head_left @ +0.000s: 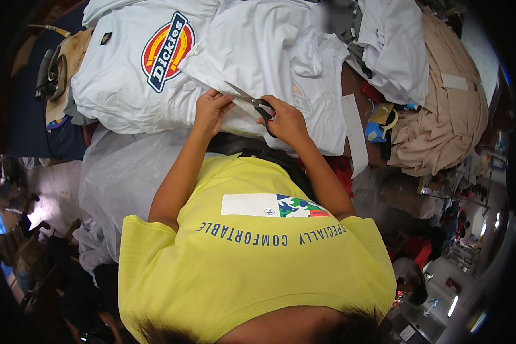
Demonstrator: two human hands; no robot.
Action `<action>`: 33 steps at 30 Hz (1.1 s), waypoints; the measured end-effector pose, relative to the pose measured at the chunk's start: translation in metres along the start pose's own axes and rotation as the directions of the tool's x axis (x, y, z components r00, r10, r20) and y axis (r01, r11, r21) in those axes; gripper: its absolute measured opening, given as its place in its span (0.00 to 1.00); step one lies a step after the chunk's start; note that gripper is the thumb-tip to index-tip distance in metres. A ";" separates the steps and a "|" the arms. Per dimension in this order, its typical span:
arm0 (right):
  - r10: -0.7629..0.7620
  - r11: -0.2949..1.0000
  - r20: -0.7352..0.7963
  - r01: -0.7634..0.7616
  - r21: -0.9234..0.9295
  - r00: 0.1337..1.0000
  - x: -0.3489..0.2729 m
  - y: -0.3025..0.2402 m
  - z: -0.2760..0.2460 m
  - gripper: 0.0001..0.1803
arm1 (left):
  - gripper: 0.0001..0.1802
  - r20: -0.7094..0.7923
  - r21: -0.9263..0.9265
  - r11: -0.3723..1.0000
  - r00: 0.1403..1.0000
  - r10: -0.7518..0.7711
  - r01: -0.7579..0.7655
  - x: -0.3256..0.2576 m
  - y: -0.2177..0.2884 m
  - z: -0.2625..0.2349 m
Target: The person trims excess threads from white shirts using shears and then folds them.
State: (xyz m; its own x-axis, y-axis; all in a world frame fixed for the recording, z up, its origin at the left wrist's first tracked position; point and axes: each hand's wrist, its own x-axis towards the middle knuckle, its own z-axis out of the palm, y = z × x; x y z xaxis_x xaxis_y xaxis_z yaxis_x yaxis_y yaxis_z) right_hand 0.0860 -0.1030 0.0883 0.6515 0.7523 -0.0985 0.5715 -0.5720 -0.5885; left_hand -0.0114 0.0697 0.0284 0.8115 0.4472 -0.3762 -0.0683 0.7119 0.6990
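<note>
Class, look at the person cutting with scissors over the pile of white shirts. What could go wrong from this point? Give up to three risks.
1. The left hand pinches the white strip right beside the open scissors in the right hand; the fingers could be nicked.
2. The blades lie over a white shirt; they might snip it.
3. The cutting is close to the table edge, so the cut strip may drop to the floor.

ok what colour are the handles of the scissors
Black, on the metal-bladed scissors in the right hand; the head view shows them best.
</note>
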 end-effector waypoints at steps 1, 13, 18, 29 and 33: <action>-0.010 1.000 -0.005 0.010 0.001 1.000 0.001 -0.001 0.000 0.26 | 0.12 0.001 0.001 1.000 1.000 0.002 -0.002 0.000 0.000 -0.001; 0.010 0.996 -0.035 -0.007 0.089 0.999 -0.009 0.015 0.013 0.24 | 0.13 -0.002 -0.039 0.999 1.000 -0.016 0.016 0.000 0.007 0.002; 0.051 0.997 -0.049 -0.048 0.061 0.997 -0.008 0.000 0.009 0.28 | 0.16 -0.007 -0.029 0.999 1.000 0.028 -0.028 0.004 0.009 -0.003; 0.077 0.996 0.001 -0.077 -0.037 0.997 0.006 -0.025 0.005 0.30 | 0.15 0.007 -0.009 0.998 0.998 0.066 -0.066 0.003 0.010 -0.002; 0.115 0.991 0.012 -0.115 0.062 0.993 0.003 -0.007 0.015 0.28 | 0.14 0.001 -0.042 0.998 0.999 0.041 -0.041 0.003 0.014 0.002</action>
State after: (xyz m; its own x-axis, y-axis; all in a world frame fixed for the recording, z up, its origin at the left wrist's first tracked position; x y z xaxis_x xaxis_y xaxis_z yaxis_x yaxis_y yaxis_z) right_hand 0.0760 -0.0917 0.0802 0.7068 0.6854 -0.1751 0.4606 -0.6337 -0.6215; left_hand -0.0086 0.0798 0.0383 0.8087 0.4752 -0.3466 -0.1254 0.7151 0.6876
